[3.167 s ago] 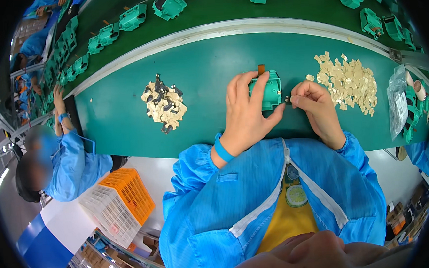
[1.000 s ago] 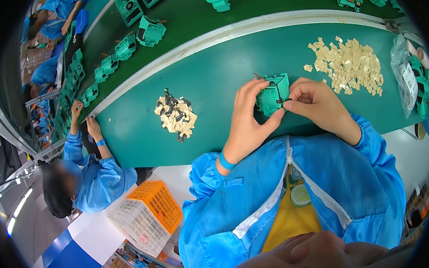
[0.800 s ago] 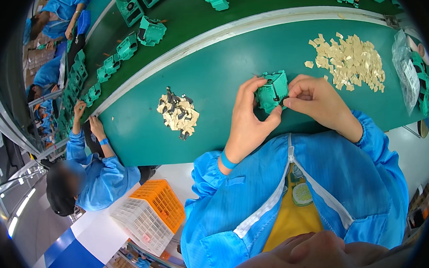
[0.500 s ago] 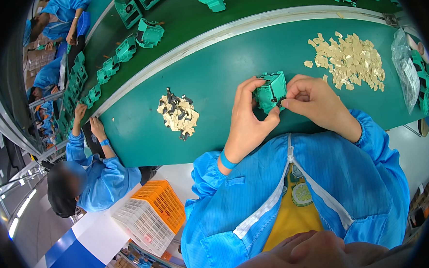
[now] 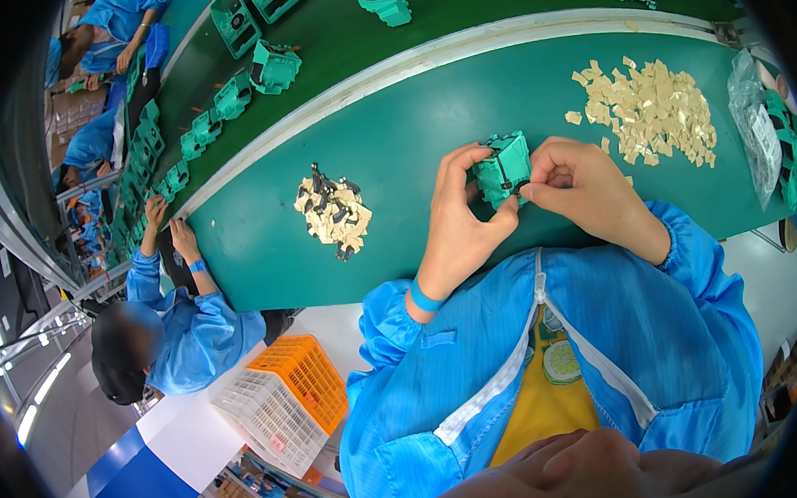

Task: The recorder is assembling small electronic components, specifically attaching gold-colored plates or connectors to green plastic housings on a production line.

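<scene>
So the left hand [image 5: 460, 223] has its fingers curled around a green plastic housing [image 5: 504, 164], thumb down at the lower edge, and the right hand [image 5: 595, 189] has thumb and forefinger pinched tight on a small black part [image 5: 518, 189] right at the housing's lower right corner. The housing is in front of the person's chest, over the green tabletop [image 5: 406, 221]; can't tell if it's touching it. There's a plain-looking blue wristband [image 5: 426, 297] on the left wrist. Off to the left sits a pile of cream scraps and black bits [image 5: 332, 212], and to the right a bigger spread of cream pieces [image 5: 657, 114]. Label-wise, the clear plastic bag [image 5: 753, 127] near the right end has a white label [image 5: 765, 140] with print too small to make out. The yellow shirt [image 5: 551, 412] has a round, pale green printed design. Past the pale rail [image 5: 389, 76] there are more green housings [image 5: 275, 68] on a darker green surface, and a co-worker in blue [image 5: 196, 345] is over at the left.
</scene>
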`<action>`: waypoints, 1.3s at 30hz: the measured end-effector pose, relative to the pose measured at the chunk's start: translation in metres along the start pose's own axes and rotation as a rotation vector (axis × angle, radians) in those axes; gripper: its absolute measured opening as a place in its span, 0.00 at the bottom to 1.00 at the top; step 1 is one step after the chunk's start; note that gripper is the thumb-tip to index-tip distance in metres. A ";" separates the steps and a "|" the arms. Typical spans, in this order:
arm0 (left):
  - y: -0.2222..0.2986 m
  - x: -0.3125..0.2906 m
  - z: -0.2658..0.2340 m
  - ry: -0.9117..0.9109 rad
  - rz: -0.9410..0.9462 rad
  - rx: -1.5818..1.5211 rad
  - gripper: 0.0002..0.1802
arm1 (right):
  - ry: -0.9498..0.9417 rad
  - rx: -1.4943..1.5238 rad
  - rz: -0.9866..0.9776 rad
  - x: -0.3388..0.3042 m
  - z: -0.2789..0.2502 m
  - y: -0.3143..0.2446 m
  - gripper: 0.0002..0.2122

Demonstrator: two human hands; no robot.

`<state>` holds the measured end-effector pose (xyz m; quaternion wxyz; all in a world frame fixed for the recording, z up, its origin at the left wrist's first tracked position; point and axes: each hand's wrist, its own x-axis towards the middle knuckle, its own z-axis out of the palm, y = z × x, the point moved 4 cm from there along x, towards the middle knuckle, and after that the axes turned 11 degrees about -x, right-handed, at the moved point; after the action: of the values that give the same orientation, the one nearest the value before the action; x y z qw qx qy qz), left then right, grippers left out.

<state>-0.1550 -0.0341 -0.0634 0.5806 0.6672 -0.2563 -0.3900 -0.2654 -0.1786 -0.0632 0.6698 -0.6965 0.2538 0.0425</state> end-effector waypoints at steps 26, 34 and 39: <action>0.031 -0.006 -0.035 0.201 0.499 0.379 0.18 | 0.323 -0.299 -0.025 0.249 -0.169 -0.016 0.16; -0.012 -0.055 -0.158 0.797 0.139 0.803 0.09 | 0.349 -0.738 -0.438 0.159 -0.124 -0.069 0.17; -0.009 -0.026 -0.169 0.829 0.103 0.833 0.10 | 0.145 -0.543 -0.414 0.057 -0.072 -0.051 0.12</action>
<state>-0.0324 0.0857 -0.0628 0.3395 0.9225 -0.1714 0.0657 -0.2153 -0.2656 -0.0320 0.4349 -0.8871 0.1334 -0.0779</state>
